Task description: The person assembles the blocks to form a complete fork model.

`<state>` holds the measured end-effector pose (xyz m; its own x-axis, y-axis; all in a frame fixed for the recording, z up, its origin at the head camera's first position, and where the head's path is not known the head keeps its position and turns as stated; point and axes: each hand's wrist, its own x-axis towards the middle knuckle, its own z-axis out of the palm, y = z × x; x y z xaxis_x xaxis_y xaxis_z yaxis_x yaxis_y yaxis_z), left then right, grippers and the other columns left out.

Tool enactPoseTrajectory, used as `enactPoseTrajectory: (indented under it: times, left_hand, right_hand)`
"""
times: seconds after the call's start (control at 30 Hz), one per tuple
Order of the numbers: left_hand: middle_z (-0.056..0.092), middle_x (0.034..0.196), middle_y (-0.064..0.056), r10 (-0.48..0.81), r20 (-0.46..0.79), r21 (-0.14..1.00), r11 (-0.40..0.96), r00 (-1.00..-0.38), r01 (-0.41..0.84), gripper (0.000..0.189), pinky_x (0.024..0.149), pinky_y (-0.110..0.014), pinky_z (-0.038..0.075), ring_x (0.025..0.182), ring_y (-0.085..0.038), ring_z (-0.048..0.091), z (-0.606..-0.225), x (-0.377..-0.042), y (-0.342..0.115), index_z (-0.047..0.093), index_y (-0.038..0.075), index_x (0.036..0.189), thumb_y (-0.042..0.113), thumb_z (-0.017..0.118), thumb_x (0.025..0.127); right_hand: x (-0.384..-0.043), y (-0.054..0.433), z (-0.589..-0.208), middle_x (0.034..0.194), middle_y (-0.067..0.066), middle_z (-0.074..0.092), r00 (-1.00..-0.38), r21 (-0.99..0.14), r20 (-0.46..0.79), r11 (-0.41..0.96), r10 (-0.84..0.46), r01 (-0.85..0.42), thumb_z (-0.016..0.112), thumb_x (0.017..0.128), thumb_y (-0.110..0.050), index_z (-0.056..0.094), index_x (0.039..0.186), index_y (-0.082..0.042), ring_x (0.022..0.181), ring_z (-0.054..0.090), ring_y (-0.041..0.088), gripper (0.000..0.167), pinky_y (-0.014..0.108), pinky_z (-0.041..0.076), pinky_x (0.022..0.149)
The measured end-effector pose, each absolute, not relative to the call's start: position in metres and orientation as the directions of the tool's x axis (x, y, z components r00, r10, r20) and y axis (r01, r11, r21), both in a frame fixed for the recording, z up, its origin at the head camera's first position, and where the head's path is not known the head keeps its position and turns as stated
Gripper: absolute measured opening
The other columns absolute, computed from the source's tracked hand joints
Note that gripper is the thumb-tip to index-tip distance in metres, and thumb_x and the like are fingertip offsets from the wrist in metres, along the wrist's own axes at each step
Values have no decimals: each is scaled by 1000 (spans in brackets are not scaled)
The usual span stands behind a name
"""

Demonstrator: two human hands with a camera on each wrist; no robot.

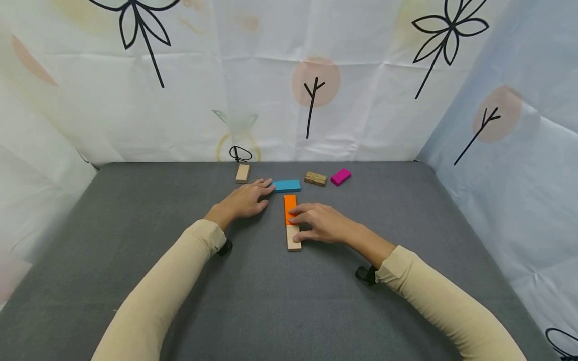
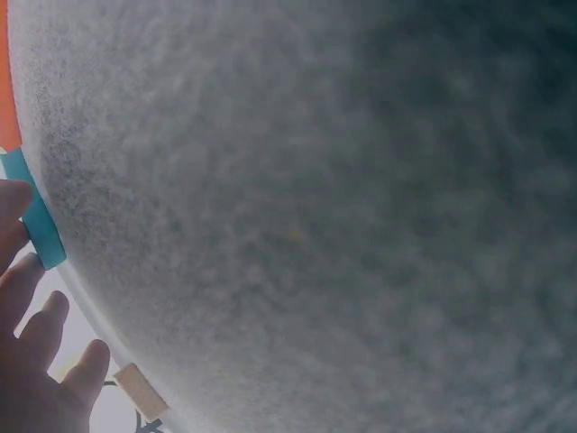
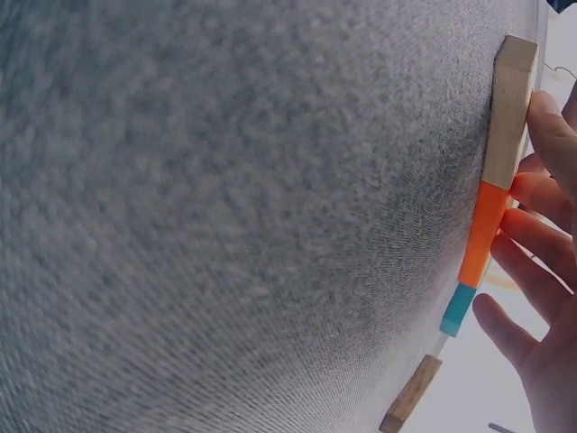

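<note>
A blue wooden block (image 1: 287,186) lies crosswise on the grey table. At its left end the fingertips of my left hand (image 1: 244,199) touch it, fingers fairly straight and spread. Below the blue block, an orange block (image 1: 289,202) and a plain wood block (image 1: 293,244) lie end to end in a lengthwise line. My right hand (image 1: 326,222) reaches in from the right, its fingertips on the orange block and its thumb at the plain block. In the right wrist view its fingers extend along the orange block (image 3: 484,230) and the plain block (image 3: 508,126).
Farther back lie a small plain block (image 1: 242,173), a brown grained block (image 1: 315,178) and a magenta block (image 1: 340,176). Behind the grey table (image 1: 149,225) hangs a white patterned cloth (image 1: 266,85); more cloth (image 1: 510,165) closes the right side.
</note>
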<state>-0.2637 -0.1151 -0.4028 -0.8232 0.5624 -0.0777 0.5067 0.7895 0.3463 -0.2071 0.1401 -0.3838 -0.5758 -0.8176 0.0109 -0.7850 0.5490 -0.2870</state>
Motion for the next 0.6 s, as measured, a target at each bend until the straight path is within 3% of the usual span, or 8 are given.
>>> enactPoseTrajectory:
  times: [0.6]
  left_hand:
    - [34, 158, -14, 605, -82, 366, 758, -792, 541, 51, 116, -53, 26, 147, -34, 27, -398, -259, -105, 42, 6, 150, 15, 52, 101]
  right_hand:
    - [-209, 141, -384, 138, 13, 59, -575, -291, 17, 546, -818, -785, 72, 91, -40, 70, 124, -4, 125, 57, 30, 49, 48, 46, 103]
